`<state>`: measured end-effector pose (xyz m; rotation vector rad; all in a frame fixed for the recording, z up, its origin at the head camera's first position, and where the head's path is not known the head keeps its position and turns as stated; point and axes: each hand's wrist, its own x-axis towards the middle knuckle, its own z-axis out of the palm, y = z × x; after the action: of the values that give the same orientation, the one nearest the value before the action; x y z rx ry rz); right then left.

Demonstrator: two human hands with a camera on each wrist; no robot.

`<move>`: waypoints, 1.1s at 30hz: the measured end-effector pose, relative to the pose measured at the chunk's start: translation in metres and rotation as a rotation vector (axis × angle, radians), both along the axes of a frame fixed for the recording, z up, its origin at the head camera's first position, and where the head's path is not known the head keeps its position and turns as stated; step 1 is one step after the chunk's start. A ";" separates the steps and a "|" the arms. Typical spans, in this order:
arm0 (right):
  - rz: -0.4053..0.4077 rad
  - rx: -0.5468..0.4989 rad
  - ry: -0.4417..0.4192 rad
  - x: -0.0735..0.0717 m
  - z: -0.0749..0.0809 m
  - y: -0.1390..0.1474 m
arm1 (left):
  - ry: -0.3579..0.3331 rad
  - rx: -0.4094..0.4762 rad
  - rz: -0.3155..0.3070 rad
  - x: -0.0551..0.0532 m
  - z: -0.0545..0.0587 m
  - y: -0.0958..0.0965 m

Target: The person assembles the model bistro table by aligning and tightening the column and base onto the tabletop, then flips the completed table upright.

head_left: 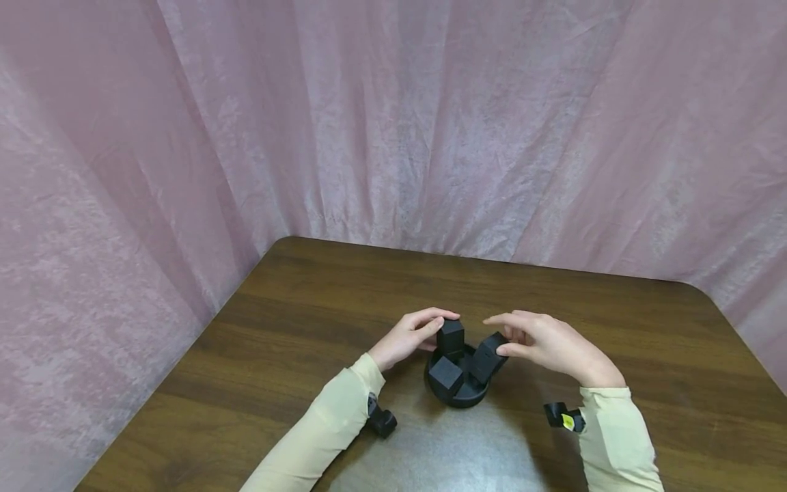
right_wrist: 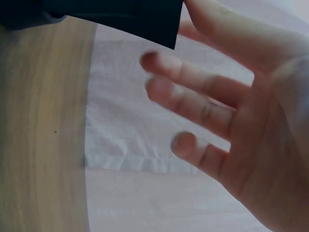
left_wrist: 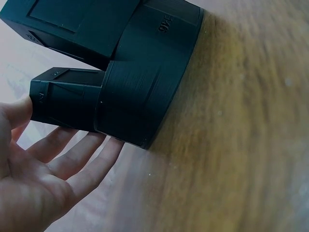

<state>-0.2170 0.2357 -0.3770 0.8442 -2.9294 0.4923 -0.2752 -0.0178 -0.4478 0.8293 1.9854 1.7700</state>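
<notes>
A round, shallow black base (head_left: 458,402) stands on the table with three black angular blocks in it. My left hand (head_left: 406,339) holds the rear-left block (head_left: 451,337), its thumb and index finger at the top. In the left wrist view, other fingers of the left hand (left_wrist: 43,179) reach along that block (left_wrist: 67,101) to the base's wall (left_wrist: 145,82). The right block (head_left: 487,359) tilts outward. My right hand (head_left: 547,342) touches its upper end with the thumb, while the other fingers are spread apart from it. The front-left block (head_left: 445,376) is untouched.
The brown wooden table (head_left: 258,383) has rounded far corners. A pink curtain (head_left: 393,137) hangs behind it and along the left side. Small black cameras sit on the left wrist (head_left: 382,420) and the right wrist (head_left: 562,417), close to the tabletop.
</notes>
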 end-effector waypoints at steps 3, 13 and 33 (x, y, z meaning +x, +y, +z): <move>0.067 -0.007 -0.022 0.001 0.002 0.000 | 0.000 -0.009 0.002 0.004 0.008 -0.001; 0.075 0.001 -0.146 0.008 0.008 0.005 | 0.010 -0.034 0.010 0.005 0.010 -0.001; 0.192 -0.027 -0.203 0.008 0.003 -0.012 | 0.012 -0.012 0.018 -0.007 -0.012 0.002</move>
<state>-0.2093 0.2240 -0.3745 1.1426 -3.0281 0.6653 -0.2826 -0.0161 -0.4602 0.8229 2.0150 1.7654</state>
